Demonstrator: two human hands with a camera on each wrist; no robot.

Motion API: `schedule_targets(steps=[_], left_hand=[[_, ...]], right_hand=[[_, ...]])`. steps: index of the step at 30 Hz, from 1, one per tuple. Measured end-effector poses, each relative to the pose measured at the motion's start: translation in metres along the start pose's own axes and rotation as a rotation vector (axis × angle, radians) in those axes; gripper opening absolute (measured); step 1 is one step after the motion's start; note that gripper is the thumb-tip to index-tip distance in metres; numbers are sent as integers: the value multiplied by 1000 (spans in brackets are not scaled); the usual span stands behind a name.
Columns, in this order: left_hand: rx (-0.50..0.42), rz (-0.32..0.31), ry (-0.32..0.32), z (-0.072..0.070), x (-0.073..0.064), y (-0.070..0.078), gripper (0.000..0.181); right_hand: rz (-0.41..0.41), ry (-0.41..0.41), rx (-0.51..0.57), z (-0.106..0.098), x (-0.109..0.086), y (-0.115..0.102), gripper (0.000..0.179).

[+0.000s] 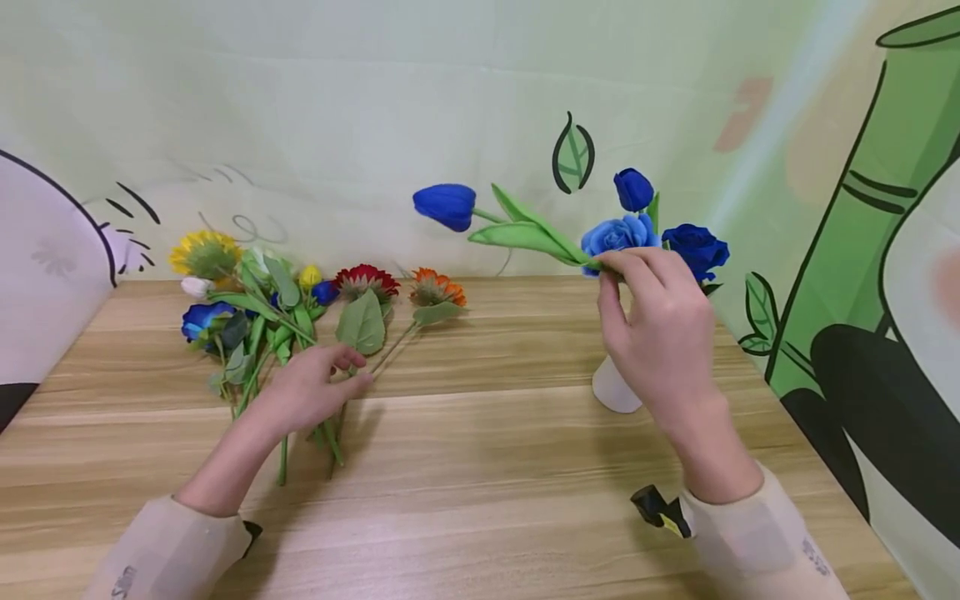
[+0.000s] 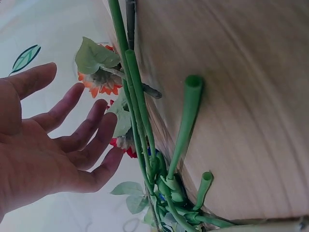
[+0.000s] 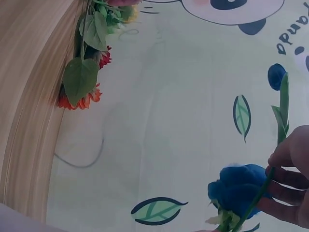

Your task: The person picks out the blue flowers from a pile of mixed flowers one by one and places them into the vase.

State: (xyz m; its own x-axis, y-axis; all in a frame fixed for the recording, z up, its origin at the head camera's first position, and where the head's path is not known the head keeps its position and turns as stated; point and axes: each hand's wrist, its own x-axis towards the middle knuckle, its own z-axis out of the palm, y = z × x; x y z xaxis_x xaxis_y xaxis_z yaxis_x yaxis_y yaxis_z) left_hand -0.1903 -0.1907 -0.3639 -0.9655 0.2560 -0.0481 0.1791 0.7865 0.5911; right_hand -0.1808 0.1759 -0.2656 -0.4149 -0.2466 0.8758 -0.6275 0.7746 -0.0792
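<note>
My right hand (image 1: 663, 325) pinches a blue tulip (image 1: 445, 207) by its stem, just below the long green leaves. The tulip leans out to the left in the head view; the right wrist view shows its stem (image 3: 256, 198) running down past the fingers. Behind that hand, a white vase (image 1: 617, 387) is partly hidden, with a light blue rose (image 1: 618, 235), a dark blue rose (image 1: 697, 250) and another blue tulip (image 1: 633, 190) above it. My left hand (image 1: 318, 387), fingers loosely spread and holding nothing, hovers by the green stems (image 2: 140, 116) of the flower pile.
On the table's left lie several artificial flowers: a yellow one (image 1: 206, 254), a blue rose (image 1: 206, 321), a red flower (image 1: 367, 282) and an orange flower (image 1: 437, 288). A printed cloth backdrop (image 1: 337, 125) rises behind the wooden table (image 1: 480, 500).
</note>
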Motion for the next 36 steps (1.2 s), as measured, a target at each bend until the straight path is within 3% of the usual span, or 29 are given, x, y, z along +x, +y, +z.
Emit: schedule_targets(steps=[5, 11, 18, 36], left_hand=[[3, 1, -8, -1, 0, 0, 42], [0, 9, -8, -2, 0, -2, 43], [1, 18, -5, -3, 0, -1, 42], [17, -4, -14, -1, -1, 0, 40]], right_hand=[[65, 26, 36, 0, -1, 5, 12], [89, 72, 53, -3, 0, 11, 13], [176, 110, 25, -7, 0, 17, 16], [262, -102, -77, -6, -11, 30, 13]])
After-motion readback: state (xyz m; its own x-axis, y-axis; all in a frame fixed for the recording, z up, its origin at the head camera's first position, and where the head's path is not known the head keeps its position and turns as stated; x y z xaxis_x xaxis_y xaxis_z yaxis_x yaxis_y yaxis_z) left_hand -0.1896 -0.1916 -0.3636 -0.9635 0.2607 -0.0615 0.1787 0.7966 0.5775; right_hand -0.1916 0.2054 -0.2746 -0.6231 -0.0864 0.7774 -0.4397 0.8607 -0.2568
